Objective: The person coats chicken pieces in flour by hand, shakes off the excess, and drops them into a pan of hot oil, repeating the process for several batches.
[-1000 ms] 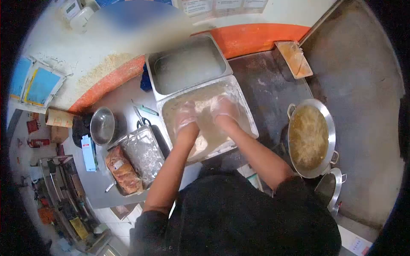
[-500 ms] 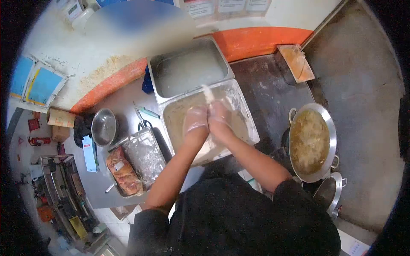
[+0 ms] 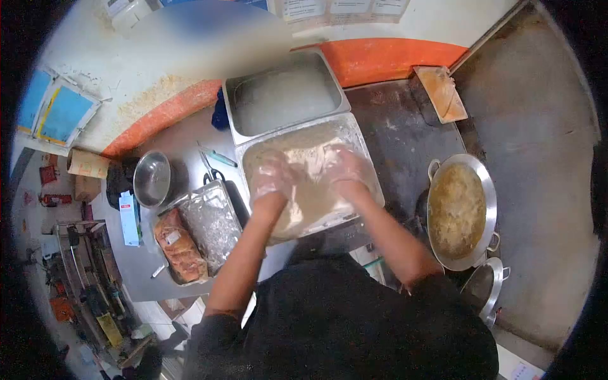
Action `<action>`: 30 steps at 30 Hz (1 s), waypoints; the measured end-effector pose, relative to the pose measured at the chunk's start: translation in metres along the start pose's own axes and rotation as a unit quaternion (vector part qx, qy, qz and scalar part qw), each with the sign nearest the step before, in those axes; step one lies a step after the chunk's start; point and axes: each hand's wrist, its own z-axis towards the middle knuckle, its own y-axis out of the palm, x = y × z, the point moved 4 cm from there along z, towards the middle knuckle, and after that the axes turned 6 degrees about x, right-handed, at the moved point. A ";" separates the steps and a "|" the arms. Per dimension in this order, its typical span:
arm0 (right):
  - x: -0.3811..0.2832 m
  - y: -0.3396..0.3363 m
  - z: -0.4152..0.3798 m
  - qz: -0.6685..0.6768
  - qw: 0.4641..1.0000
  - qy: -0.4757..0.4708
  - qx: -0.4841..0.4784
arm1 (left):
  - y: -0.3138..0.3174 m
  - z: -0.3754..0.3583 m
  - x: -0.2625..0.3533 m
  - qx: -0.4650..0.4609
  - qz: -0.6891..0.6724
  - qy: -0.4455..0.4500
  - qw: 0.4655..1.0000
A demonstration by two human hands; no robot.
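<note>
A steel pan of pale flour-like powder [image 3: 309, 206] lies in front of me, with lighter streaks across its middle. My left hand [image 3: 273, 174], in a clear plastic glove, is down in the powder on the pan's left side. On the right side, my right hand [image 3: 347, 168] is gloved the same way and also low in the powder. Both hands are blurred and their fingers are hard to make out. Behind this pan stands a second steel pan with cloudy whitish liquid [image 3: 285, 98].
Right: a wide pan of bubbling oil [image 3: 457, 212], a smaller pan [image 3: 482, 288], and an orange-filled container [image 3: 441, 95]. Left: a tray [image 3: 215, 225] with packaged meat [image 3: 180, 247], a round bowl [image 3: 152, 179], scissors [image 3: 210, 166], and a green-handled tool [image 3: 221, 158].
My hands were close together at the pan's middle, with a pale piece sticking up above them. They have moved apart to either side, and that piece no longer stands up there.
</note>
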 end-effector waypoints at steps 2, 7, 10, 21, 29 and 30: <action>-0.006 -0.015 -0.007 -0.069 0.995 0.042 -0.053 | -0.010 -0.003 -0.009 0.044 -0.039 0.021 0.998; -0.054 -0.032 0.016 -0.178 0.980 0.020 -0.088 | -0.022 -0.015 -0.021 0.137 -0.154 0.019 0.978; -0.048 -0.036 0.016 -0.183 0.978 0.023 -0.093 | 0.002 -0.022 -0.034 0.132 -0.213 0.015 0.968; -0.033 -0.026 0.009 -0.121 0.987 0.069 -0.083 | 0.017 -0.010 -0.031 0.174 -0.186 0.098 0.962; -0.091 -0.028 0.024 -0.159 0.969 0.149 -0.118 | -0.039 -0.015 -0.006 0.197 -0.187 0.030 0.962; -0.084 -0.029 0.031 -0.102 0.975 0.159 -0.114 | -0.049 -0.013 -0.005 0.208 -0.178 0.042 0.961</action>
